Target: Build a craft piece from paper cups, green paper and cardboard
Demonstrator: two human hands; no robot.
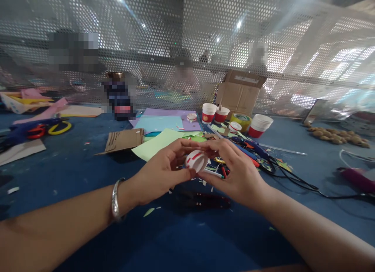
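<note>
A small round white cup piece with red marks (195, 161) is held between both hands in the middle of the view, its hollow side turned to the right. My left hand (165, 166), below a silver bracelet on the wrist, grips its left side with thumb and fingers. On the other side my right hand (237, 174) has its fingers around the top and right of the piece. Dark-handled scissors or cutters (202, 201) lie on the blue table just under the hands. Paper scraps and pens show behind the fingers.
Red and white paper cups (208, 113), yellow tape (240, 120) and a cardboard box (240, 94) stand at the back. Green paper (161, 143) and corrugated cardboard (124, 140) lie left of centre. A glue gun (258, 149) with black cable is right; yellow-handled scissors (60, 127) are left.
</note>
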